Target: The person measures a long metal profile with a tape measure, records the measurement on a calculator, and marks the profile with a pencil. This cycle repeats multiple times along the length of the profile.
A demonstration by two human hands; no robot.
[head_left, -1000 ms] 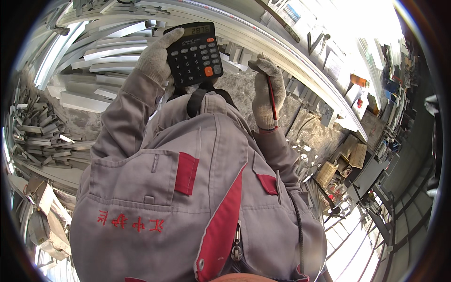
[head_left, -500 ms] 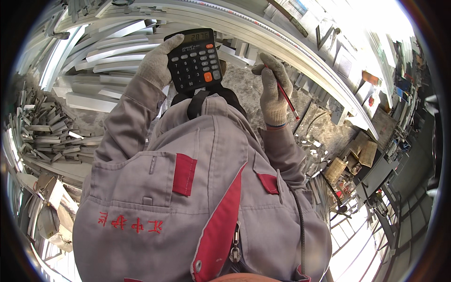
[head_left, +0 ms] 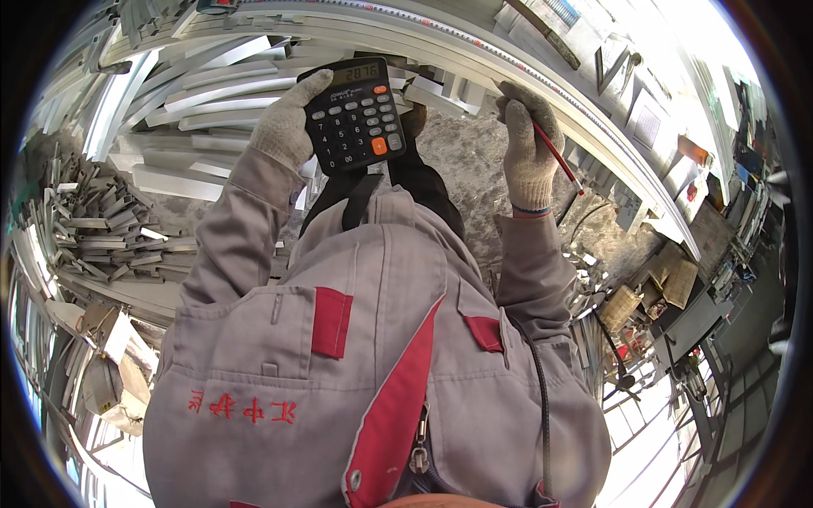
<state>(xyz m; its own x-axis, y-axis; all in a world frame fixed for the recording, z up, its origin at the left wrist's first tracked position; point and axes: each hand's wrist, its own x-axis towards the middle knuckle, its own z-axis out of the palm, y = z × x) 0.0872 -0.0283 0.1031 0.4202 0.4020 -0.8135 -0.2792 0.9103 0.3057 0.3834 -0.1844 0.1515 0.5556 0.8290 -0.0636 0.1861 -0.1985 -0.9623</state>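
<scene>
My gloved left hand grips the left side of a black calculator, its thumb lying on the upper corner beside the display. The keys face up; most are grey or black and two are orange. Over on the right, my gloved right hand is closed around a red pencil, which slants down past the side of the hand. That hand is close to the long pale metal profiles, along which a tape measure lies stretched. Whether its fingertips touch the profiles I cannot tell.
Many pale metal strips are stacked beyond my left hand. A heap of short offcuts lies at the left. Cardboard boxes stand at the right, and a sheet of paper lies on the surface beyond the profiles.
My right hand has moved right and slightly up with the pencil, closer to the profiles. My left hand still holds the calculator in nearly the same place. The view has shifted slightly.
</scene>
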